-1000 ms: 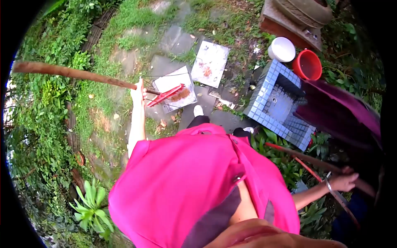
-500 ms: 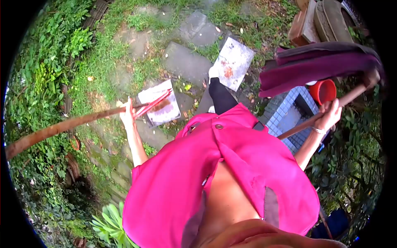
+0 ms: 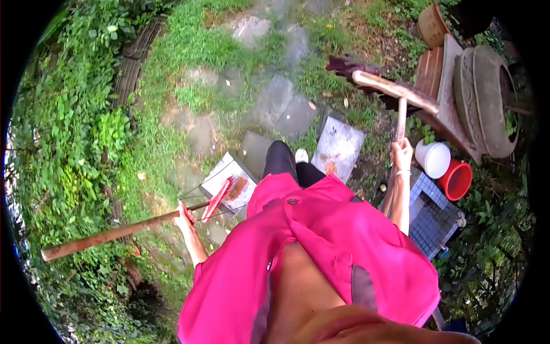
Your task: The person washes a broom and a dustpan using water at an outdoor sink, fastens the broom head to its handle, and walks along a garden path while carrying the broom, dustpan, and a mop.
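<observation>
My left hand (image 3: 184,218) is closed around a wooden-handled tool (image 3: 112,235) with a red head (image 3: 216,199), close to a white slab (image 3: 230,182) with a brown stain. The thick end of that handle points to the lower left. My right hand (image 3: 401,153) grips the wooden handle of a mop (image 3: 396,90) on the right. Dark purple cloth hangs at the far side of the mop's wooden crosspiece. A bracelet circles my right wrist.
A white bucket (image 3: 432,159) and a red bucket (image 3: 456,179) stand beside a blue-tiled basin (image 3: 428,213). Behind them are a stone planter (image 3: 486,102) and a clay pot (image 3: 432,26). Another stained slab (image 3: 338,148) lies ahead. Dense plants line both sides.
The mop has swung forward, away from over the basin, with my right hand still on its handle. The left tool has tilted, its thick end now lower. The view has shifted, and the feet have stepped.
</observation>
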`<state>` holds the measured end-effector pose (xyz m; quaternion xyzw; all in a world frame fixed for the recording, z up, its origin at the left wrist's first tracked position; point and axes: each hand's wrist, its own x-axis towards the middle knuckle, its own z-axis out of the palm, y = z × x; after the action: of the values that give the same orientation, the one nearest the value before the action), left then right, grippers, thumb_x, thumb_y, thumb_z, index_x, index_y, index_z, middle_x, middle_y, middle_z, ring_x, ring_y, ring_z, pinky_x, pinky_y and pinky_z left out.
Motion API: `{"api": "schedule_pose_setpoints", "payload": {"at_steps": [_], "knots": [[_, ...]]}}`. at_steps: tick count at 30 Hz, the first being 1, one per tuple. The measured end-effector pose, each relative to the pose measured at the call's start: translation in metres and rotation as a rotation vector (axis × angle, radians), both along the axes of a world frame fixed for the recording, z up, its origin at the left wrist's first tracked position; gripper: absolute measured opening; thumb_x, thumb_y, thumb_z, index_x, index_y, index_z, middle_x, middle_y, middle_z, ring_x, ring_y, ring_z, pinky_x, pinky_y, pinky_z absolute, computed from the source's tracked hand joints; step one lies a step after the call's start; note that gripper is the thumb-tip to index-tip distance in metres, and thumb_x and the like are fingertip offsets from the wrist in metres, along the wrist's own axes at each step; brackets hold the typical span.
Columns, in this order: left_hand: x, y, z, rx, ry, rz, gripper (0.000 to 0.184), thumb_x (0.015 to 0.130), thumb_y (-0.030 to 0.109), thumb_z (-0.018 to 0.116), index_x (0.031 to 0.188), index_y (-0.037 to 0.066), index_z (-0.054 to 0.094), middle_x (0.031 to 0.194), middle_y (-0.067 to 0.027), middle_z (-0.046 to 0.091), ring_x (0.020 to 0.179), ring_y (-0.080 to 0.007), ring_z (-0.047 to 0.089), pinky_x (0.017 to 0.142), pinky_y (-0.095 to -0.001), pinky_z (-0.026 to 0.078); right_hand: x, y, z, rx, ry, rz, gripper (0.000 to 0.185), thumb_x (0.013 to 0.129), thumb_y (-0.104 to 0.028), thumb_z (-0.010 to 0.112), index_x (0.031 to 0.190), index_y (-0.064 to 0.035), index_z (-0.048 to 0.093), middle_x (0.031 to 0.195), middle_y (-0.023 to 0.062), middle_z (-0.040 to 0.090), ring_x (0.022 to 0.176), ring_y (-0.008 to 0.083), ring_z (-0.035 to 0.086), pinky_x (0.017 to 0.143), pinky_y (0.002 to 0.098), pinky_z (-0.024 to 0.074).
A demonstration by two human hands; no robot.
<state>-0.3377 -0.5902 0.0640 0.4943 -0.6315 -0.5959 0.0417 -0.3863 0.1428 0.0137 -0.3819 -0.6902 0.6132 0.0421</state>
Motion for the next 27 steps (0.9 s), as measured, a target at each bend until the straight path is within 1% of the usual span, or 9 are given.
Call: {"api": "schedule_pose_setpoints", "payload": {"at_steps": [7, 12, 16, 18, 19, 20, 23, 26, 27], "knots": [[-0.269, 0.055, 0.001, -0.015, 0.074, -0.020, 0.030, 0.083, 0.039, 0.064, 0.072, 0.016, 0.047, 0.049, 0.0054, 0.036, 0.035, -0.0050, 0.030, 0.032, -0.0197, 0.021, -0.176, 0.029, -0.067, -0.333, -0.177, -0.066, 0.004, 0.079, -0.004, 0.051, 0.081, -0.0037, 0.048, 0.053, 0.0032, 0.046, 0.036, 0.0137, 0.045, 0.032, 0.0269, 0.0368], [-0.478, 0.120, -0.008, 0.127, 0.080, -0.110, 0.031, 0.085, 0.035, 0.063, 0.069, 0.016, 0.045, 0.049, 0.0052, 0.036, 0.035, -0.0051, 0.029, 0.032, -0.0203, 0.020, -0.317, 0.052, -0.050, -0.513, -0.304, -0.069, 0.002, 0.076, -0.003, 0.048, 0.077, -0.0010, 0.047, 0.055, 0.0080, 0.050, 0.037, 0.0166, 0.047, 0.033, 0.0307, 0.0405], [-0.647, 0.163, 0.011, 0.079, 0.119, -0.208, 0.029, 0.087, 0.034, 0.060, 0.068, 0.017, 0.046, 0.047, 0.0037, 0.039, 0.033, -0.0060, 0.030, 0.030, -0.0204, 0.023, -0.416, 0.070, -0.054, -0.392, -0.304, 0.164, 0.009, 0.076, -0.007, 0.052, 0.071, -0.0006, 0.050, 0.048, 0.0068, 0.048, 0.036, 0.0181, 0.048, 0.034, 0.0309, 0.0396], [-0.730, 0.184, 0.014, 0.049, 0.143, -0.248, 0.031, 0.086, 0.034, 0.060, 0.066, 0.017, 0.044, 0.047, 0.0036, 0.038, 0.032, -0.0058, 0.029, 0.030, -0.0205, 0.021, -0.483, 0.089, -0.062, -0.478, -0.450, 0.079, 0.009, 0.078, -0.006, 0.051, 0.071, -0.0007, 0.048, 0.051, 0.0077, 0.049, 0.038, 0.0181, 0.048, 0.036, 0.0309, 0.0404], [-0.767, 0.196, 0.019, 0.105, 0.148, -0.272, 0.033, 0.086, 0.034, 0.061, 0.065, 0.017, 0.042, 0.047, 0.0039, 0.037, 0.032, -0.0059, 0.028, 0.030, -0.0206, 0.020, -0.511, 0.101, -0.069, -0.340, -0.300, 0.151, 0.012, 0.078, -0.004, 0.051, 0.067, -0.0014, 0.048, 0.049, 0.0075, 0.049, 0.038, 0.0184, 0.048, 0.036, 0.0313, 0.0399], [-0.803, 0.203, 0.007, 0.024, 0.175, -0.251, 0.035, 0.086, 0.034, 0.062, 0.064, 0.017, 0.040, 0.047, 0.0041, 0.036, 0.033, -0.0059, 0.028, 0.031, -0.0207, 0.020, -0.546, 0.116, -0.082, -0.524, -0.408, 0.071, 0.015, 0.078, -0.003, 0.050, 0.064, -0.0015, 0.048, 0.049, 0.0075, 0.048, 0.038, 0.0188, 0.047, 0.036, 0.0312, 0.0394], [-0.913, 0.255, 0.018, 0.081, 0.169, -0.298, 0.032, 0.085, 0.035, 0.063, 0.068, 0.016, 0.043, 0.048, 0.0038, 0.037, 0.034, -0.0061, 0.031, 0.031, -0.0211, 0.022, -0.630, 0.153, -0.126, -0.535, -0.418, -0.004, 0.017, 0.077, -0.001, 0.050, 0.060, -0.0016, 0.047, 0.048, 0.0081, 0.048, 0.039, 0.0188, 0.047, 0.039, 0.0310, 0.0397], [-1.015, 0.295, 0.029, 0.072, 0.210, -0.326, 0.027, 0.084, 0.032, 0.065, 0.078, 0.013, 0.047, 0.050, 0.0041, 0.038, 0.036, -0.0057, 0.032, 0.032, -0.0204, 0.024, -0.714, 0.166, -0.092, -0.754, -0.337, -0.127, 0.018, 0.078, -0.002, 0.053, 0.060, -0.0009, 0.048, 0.051, 0.0090, 0.049, 0.045, 0.0185, 0.050, 0.044, 0.0314, 0.0413], [-1.049, 0.305, 0.032, 0.055, 0.209, -0.336, 0.028, 0.084, 0.032, 0.064, 0.076, 0.013, 0.045, 0.050, 0.0043, 0.040, 0.035, -0.0052, 0.033, 0.031, -0.0204, 0.024, -0.742, 0.173, -0.081, -0.693, -0.411, -0.133, 0.016, 0.078, -0.003, 0.054, 0.063, 0.0007, 0.051, 0.053, 0.0094, 0.051, 0.047, 0.0179, 0.051, 0.046, 0.0294, 0.0413]]}}
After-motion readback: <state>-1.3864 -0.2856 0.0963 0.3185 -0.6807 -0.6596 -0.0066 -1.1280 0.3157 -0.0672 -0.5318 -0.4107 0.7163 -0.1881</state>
